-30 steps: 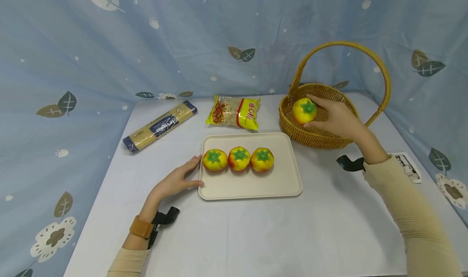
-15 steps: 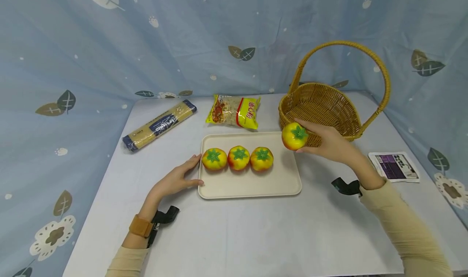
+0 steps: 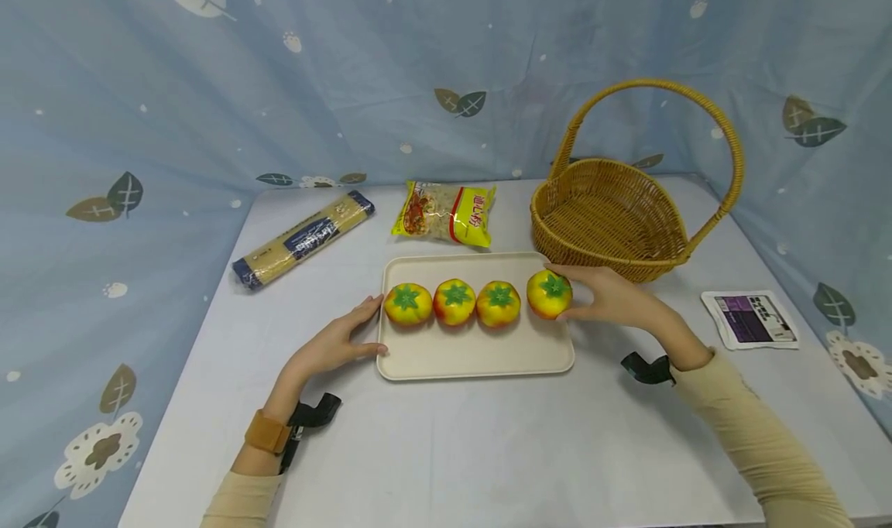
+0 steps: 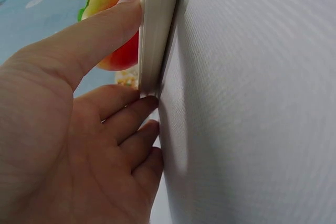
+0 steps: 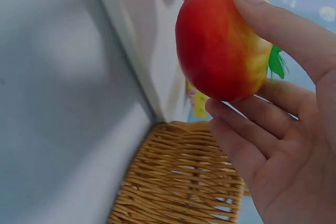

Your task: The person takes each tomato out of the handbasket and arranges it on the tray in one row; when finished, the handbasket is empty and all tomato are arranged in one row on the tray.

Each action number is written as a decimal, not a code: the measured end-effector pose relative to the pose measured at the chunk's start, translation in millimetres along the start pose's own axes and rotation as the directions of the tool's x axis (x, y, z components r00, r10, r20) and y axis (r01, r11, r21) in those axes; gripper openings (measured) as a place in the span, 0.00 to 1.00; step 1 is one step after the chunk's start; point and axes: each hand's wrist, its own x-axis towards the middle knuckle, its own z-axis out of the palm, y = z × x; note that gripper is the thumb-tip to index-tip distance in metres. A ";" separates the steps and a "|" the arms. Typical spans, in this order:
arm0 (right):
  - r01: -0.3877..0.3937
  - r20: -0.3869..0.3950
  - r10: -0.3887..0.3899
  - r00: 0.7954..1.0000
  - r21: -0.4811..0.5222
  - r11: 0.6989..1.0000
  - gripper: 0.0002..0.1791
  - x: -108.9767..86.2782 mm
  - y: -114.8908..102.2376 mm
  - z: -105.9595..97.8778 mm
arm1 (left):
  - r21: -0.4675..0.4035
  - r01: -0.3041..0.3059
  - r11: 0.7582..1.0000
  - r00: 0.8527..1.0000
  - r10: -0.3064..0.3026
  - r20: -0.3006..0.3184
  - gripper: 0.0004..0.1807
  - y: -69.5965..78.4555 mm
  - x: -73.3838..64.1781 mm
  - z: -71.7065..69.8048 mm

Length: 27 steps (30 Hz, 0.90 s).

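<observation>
On the left edge of the cream tray (image 3: pixel 474 358), my left hand (image 3: pixel 331 346) rests with thumb and fingers spread apart along the rim. Its thumb lies straight against the rim (image 4: pixel 152 30) in the left wrist view. My right hand (image 3: pixel 616 300) pinches a yellow-red toy persimmon (image 3: pixel 547 296) with a green star-shaped leaf top, low over the tray's right side. In the right wrist view, the thumb is on one side of this persimmon (image 5: pixel 218 45) and the fingertips on the other. Three like persimmons (image 3: pixel 454 302) sit in a row on the tray.
The wicker basket (image 3: pixel 592 257) with a tall handle stands just behind the right hand. Behind the tray lies a yellow food packet (image 3: pixel 446 213); a long pasta pack (image 3: pixel 303 240) is at back left. A white-and-purple packet (image 3: pixel 751 319) lies at right.
My right hand has carried the persimmon out of the basket, leftward and toward me, over the tray's right side. The left hand and the three persimmons have stayed put.
</observation>
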 end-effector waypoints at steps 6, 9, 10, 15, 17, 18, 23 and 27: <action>-0.012 0.027 0.012 1.000 0.005 1.000 0.45 2.0 3.5 10.5 | -0.002 0.004 1.000 1.000 -0.004 0.001 0.50 -0.2 -0.1 1.0; -0.003 0.019 0.003 1.000 0.001 1.000 0.46 2.2 4.5 13.9 | -0.006 0.012 1.000 1.000 -0.011 0.006 0.50 0.4 -0.7 0.9; 0.001 0.019 -0.001 1.000 0.001 1.000 0.46 2.4 4.8 14.7 | -0.008 0.014 1.000 1.000 -0.014 0.008 0.50 0.9 -1.0 0.8; 0.023 0.026 -0.023 0.999 0.014 1.000 0.46 3.9 6.1 18.3 | -0.003 0.013 1.000 1.000 -0.013 0.004 0.50 1.9 -2.0 -0.4; 0.029 0.028 -0.029 0.999 0.019 0.999 0.47 4.6 6.4 19.2 | -0.001 0.010 1.000 1.000 -0.010 0.002 0.50 2.0 -1.9 -0.6; 0.030 0.029 -0.031 0.999 0.022 0.999 0.47 4.7 6.6 19.5 | -0.002 0.007 1.000 1.000 -0.007 0.003 0.50 2.1 -1.7 -0.5; 0.032 0.034 -0.033 0.999 0.012 0.999 0.48 4.7 7.8 20.5 | -0.004 0.001 1.000 1.000 -0.001 0.008 0.50 1.9 -0.3 0.2; 0.037 0.036 -0.038 0.999 0.017 0.999 0.50 5.4 9.4 20.9 | -0.001 0.007 1.000 1.000 -0.007 0.008 0.50 1.0 0.1 0.0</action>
